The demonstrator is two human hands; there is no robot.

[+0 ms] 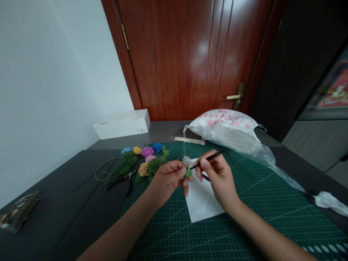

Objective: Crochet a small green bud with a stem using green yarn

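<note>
Above a green cutting mat (168,232), my left hand (170,179) pinches a small green crochet piece (188,172) between thumb and fingers. My right hand (217,177) grips a slim black crochet hook (214,156) like a pen, its tip at the green piece. A white flower-like piece (186,160) shows just behind the fingertips. Under both hands lies a white sheet of paper (202,203) with faint lines. A dark curved thing (205,177), partly hidden, shows beside the right fingers.
Green yarn (155,166) and several crocheted flowers (147,151) lie left of my hands, with black-handled pliers (129,175) nearby. Behind are a white box (122,124), a ruler (189,140) and a large plastic bag (228,127). A small patterned packet (20,212) lies far left.
</note>
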